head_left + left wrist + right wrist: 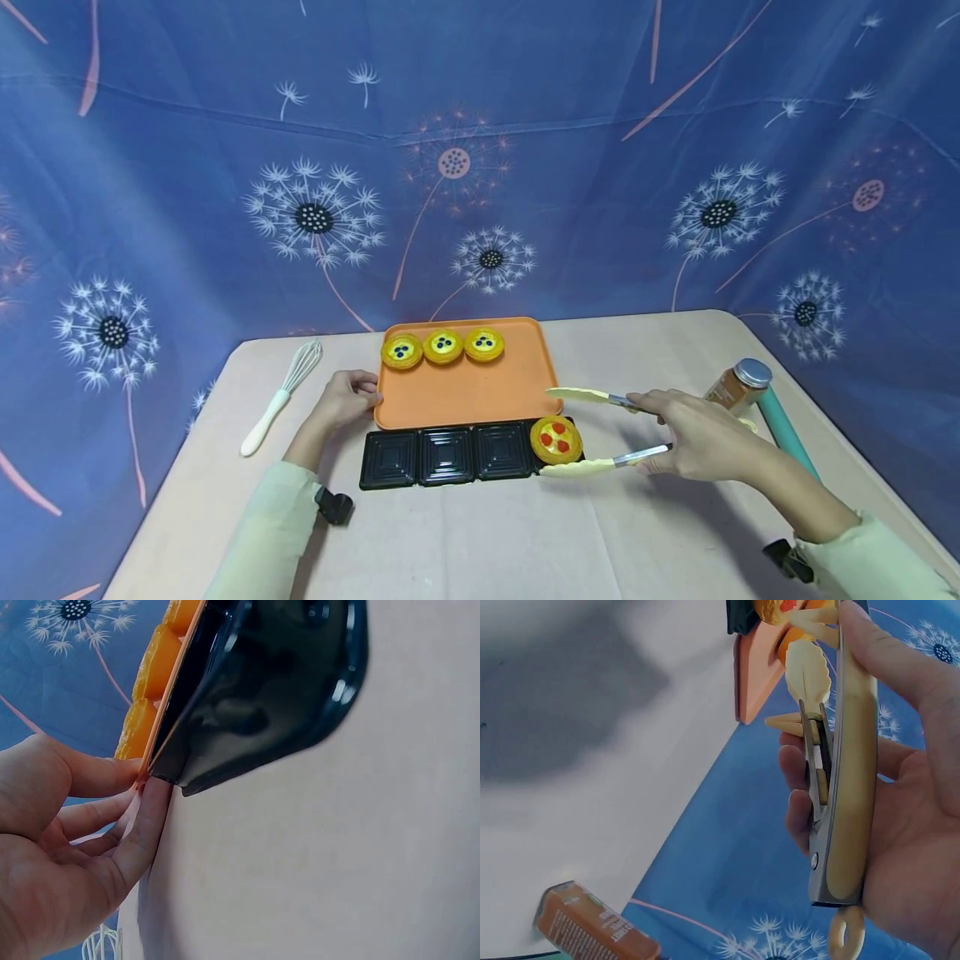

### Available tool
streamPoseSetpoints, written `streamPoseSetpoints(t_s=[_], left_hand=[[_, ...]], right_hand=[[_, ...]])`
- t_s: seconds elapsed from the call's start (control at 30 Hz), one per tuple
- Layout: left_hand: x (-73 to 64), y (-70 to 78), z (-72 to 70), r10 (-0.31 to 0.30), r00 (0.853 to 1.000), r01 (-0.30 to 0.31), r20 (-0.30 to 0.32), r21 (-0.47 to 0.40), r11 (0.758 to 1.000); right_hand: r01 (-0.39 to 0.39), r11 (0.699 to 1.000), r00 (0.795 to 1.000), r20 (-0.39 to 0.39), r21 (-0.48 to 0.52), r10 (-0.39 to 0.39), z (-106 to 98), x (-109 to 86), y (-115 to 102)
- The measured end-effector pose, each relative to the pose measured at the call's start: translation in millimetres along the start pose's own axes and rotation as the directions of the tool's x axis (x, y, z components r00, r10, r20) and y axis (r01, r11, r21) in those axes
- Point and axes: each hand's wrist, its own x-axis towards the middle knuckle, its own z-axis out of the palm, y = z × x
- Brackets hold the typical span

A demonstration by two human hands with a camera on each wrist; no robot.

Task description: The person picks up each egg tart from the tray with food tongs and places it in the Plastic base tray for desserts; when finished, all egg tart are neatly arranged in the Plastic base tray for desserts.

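Note:
My left hand (341, 404) pinches the left edge of an orange tray (465, 404), thumb on one side and fingers on the other in the left wrist view. Along that tray's far side sit three egg tarts (443, 347) with dark blue dots on top. A black tray (446, 457) with square compartments lies in front of it. One tart with red pieces (555, 440) sits at its right end compartment. My right hand (705, 433) holds cream-tipped tongs (577, 469), arms spread: one tip is over the orange tray's right edge, the other at the tart's near side.
A white-handled whisk (277, 402) lies at the left of the table. To the right, a silver-capped spice bottle (738, 386) stands beside a teal rod-like thing (787, 433), partly hidden by my right arm. Blue dandelion-print cloth (570, 208) hangs behind the table.

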Motion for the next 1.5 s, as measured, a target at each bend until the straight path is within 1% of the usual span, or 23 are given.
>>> streamPoseSetpoints(t_s=[0.1, 0.23, 0.37, 0.53, 0.7, 0.83, 0.9, 1.1, 1.23, 1.37, 1.5], left_hand=[[-0.3, -1.1, -0.4, 0.006, 1.0, -0.006, 0.001, 0.005, 1.0], [-0.3, -2.9, -0.4, 0.013, 1.0, -0.013, 0.0, 0.002, 1.0], [0.0, -4.7, -0.1, 0.009, 1.0, -0.009, -0.007, -0.011, 1.0], [-0.9, -5.1, 0.9, 0.002, 1.0, -0.002, -0.004, -0.009, 1.0], [-2.1, -4.1, 1.0, -0.007, 1.0, 0.007, -0.013, -0.009, 1.0], [-1.0, -3.9, 1.1, -0.012, 1.0, 0.011, -0.018, -0.01, 1.0], [-0.3, -3.7, 1.6, -0.007, 1.0, 0.007, -0.016, -0.004, 1.0], [-0.7, -3.9, 1.2, 0.01, 1.0, -0.01, -0.011, -0.025, 1.0], [-1.1, -4.4, 0.2, 0.015, 1.0, -0.015, -0.012, -0.032, 0.999], [-0.2, -5.5, 0.2, 0.014, 1.0, -0.015, -0.01, -0.036, 0.999], [0.9, -5.9, 0.4, 0.015, 1.0, -0.015, -0.01, -0.036, 0.999]], right_hand=[[0.008, 1.0, 1.0, -0.011, 0.013, -0.008, -1, 1.6, 1], [0.038, 0.999, 0.997, -0.071, 0.01, -0.038, -5, 7.5, 3], [0.07, 0.998, 0.99, -0.122, 0.001, -0.069, -11, 18.8, 6], [0.093, 0.996, 0.982, -0.164, -0.009, -0.093, -18, 39.4, 9], [0.091, 0.996, 0.979, -0.181, -0.006, -0.091, -17, 70.5, 10], [0.055, 0.998, 0.984, -0.168, -0.002, -0.055, -11, 96.8, 11], [0.035, 0.999, 0.988, -0.151, 0.0, -0.034, -6, 108.2, 11], [-0.034, 0.999, 0.996, -0.083, 0.036, 0.037, 10, 136.4, 6], [-0.063, 0.997, 0.997, -0.043, 0.054, 0.066, 19, 151.2, 3], [-0.103, 0.992, 0.995, 0.001, 0.07, 0.104, 25, 161.6, 3], [-0.129, 0.989, 0.992, 0.011, 0.073, 0.129, 32, 167.6, 3]])
